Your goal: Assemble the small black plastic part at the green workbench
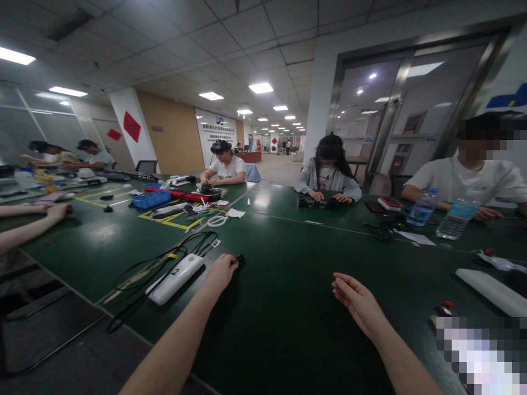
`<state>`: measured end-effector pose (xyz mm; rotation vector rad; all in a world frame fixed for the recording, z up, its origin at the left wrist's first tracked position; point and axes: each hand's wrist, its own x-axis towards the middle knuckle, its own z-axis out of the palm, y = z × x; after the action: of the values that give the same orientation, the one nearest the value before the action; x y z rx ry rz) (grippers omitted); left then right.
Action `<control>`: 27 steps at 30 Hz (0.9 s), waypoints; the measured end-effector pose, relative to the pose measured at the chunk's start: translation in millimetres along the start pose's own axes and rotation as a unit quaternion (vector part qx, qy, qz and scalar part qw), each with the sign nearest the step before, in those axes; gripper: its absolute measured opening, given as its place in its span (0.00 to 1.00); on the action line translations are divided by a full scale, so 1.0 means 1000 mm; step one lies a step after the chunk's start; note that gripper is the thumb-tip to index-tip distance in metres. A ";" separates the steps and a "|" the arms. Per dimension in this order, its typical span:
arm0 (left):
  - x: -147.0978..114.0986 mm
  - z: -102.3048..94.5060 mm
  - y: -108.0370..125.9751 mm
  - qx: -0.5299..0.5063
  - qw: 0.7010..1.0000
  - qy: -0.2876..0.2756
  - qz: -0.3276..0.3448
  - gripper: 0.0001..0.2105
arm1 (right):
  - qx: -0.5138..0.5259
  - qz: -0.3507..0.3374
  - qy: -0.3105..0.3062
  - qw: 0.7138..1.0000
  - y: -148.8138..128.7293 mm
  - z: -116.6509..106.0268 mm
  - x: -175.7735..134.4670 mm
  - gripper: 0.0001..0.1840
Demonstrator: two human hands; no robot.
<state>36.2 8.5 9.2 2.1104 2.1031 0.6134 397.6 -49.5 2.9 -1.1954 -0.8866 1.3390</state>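
Note:
My left hand is closed on a small black part at the table surface, its fingertips around the part's near side. What kind of part it is, I cannot make out. To the left of that hand lies a white power bank-like block marked "2", with black cables looped beside it. My right hand hovers over the green table, fingers stretched out and the thumb beneath them. Nothing shows in it.
Beyond my left hand are a blue tray, coloured wires and a white ring. Two water bottles stand at the right, near a long white block. Several people sit around the table; a co-worker's hands reach in from the left.

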 end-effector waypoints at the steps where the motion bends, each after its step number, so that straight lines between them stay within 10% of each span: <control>1: 0.000 0.000 -0.002 -0.011 1.000 -0.001 -0.005 0.07 | 0.000 -0.002 0.001 1.000 0.000 0.000 0.000 0.17; 27: 0.008 0.010 -0.023 -0.052 0.998 0.019 -0.017 0.23 | 0.016 0.004 0.018 1.000 -0.015 0.012 -0.013 0.15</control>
<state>18.2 19.5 -5.9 2.0204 2.0735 0.7461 387.9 -59.0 22.1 -1.1949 -0.8329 1.3291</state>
